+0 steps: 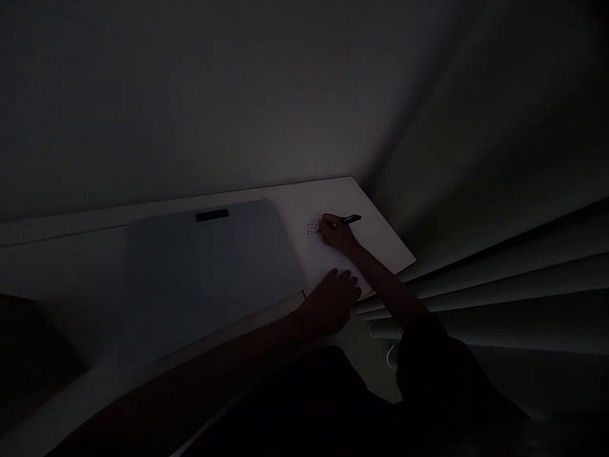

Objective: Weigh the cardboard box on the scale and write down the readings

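Observation:
In dim light, my right hand [340,236] is closed around a dark pen [352,219], its back end pointing right. The hand rests on a white sheet of paper [320,259] bearing rows of small dark marks just left of the fingers. Fainter lines show lower on the sheet, too dark to read. My left hand [333,297] lies at the paper's near edge, fingers stretched forward onto it and holding nothing. The pen's tip is hidden by my right hand.
A grey-blue mat or board [204,266] with a dark rectangle [212,216] at its far edge covers much of the white table [380,238] to the left. Behind stands a wall [214,114]. Curtain folds [499,279] hang on the right. A dark object [38,355] is at the far left.

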